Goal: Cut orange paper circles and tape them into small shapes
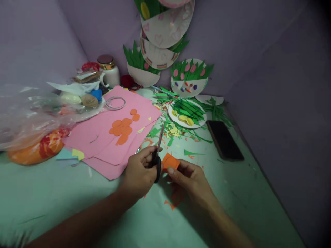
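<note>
Bench (85, 203): pale green and smooth, strewn with thin paper clippings.
Right hand (192, 177): thumb and fingers pinched together on an orange paper piece (171, 162).
Cut of that piece: small, flat, roughly four-sided, with a curved outline drawn on it; it sits just right of the scissors (158, 169), above the bench.
Left hand (141, 172): curled closed around black looped handles, slim metal blades pointing away from the person.
Phone (224, 140): dark glossy slab with rounded corners, lying face up on the right.
Pink sheets (85, 137): flat paper, overlapping unevenly.
Orange paper ovals (121, 128): smooth-edged, clustered on the pink.
Ring (124, 103): thin, pale and round, resting near the far part of the sheets.
White plate (178, 121): round, heaped with green paper strips (190, 109) and yellow ovals (182, 118).
Plastic bag (28, 117): clear, crinkled, shiny, at the left.
White mug (112, 76): smooth and loop-handled, a brown-and-gold lid showing above it.
Paper-plate crafts (165, 26): pale rounded pockets with pointed green paper blades, against the purple wall (245, 41); one bears pink drawn hearts.
</note>
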The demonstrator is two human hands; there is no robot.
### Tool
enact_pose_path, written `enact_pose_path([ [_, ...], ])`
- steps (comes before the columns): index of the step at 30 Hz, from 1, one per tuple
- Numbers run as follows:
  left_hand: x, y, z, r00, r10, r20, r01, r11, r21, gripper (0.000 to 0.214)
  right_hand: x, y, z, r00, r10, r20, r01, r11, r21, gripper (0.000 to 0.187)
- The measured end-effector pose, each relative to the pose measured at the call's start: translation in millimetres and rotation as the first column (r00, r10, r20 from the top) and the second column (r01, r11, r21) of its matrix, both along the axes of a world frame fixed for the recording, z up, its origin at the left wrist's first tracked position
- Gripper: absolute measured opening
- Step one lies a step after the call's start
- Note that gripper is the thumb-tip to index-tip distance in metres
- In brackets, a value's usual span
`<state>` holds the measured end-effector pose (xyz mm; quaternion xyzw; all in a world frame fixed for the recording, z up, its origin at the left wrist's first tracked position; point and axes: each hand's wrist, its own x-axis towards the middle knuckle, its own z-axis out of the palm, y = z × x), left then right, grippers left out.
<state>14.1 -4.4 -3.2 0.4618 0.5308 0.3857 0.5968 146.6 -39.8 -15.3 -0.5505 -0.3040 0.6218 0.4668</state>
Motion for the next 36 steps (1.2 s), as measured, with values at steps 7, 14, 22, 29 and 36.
enact_pose_path([
  [7, -8, 4, 6.4, 0.991, -0.109, -0.083, 0.114, 0.992, 0.056, 0.040, 11, 7, -0.7, 0.952, -0.280, -0.125, 0.278, 0.960, -0.034, 0.023],
  [14, -20, 2, 4.5, 0.784, -0.351, -0.512, 0.476, 0.870, 0.132, 0.017, 23, 11, -2.1, 0.918, -0.364, -0.156, 0.367, 0.930, -0.007, 0.020],
  [22, -8, -11, 14.6, 0.559, -0.449, -0.697, 0.640, 0.768, 0.018, 0.017, 15, 7, 2.1, 0.858, -0.379, -0.347, 0.376, 0.923, -0.079, 0.019],
  [29, -9, -13, 3.5, 0.611, -0.409, -0.678, 0.621, 0.779, 0.090, 0.017, 2, 5, 3.8, 0.765, -0.447, -0.465, 0.360, 0.894, -0.266, 0.028],
  [36, -7, -14, -0.5, 0.658, -0.363, -0.660, 0.600, 0.783, 0.167, 0.013, 1, 4, 2.0, 0.751, -0.437, -0.495, 0.323, 0.897, -0.301, 0.026],
])
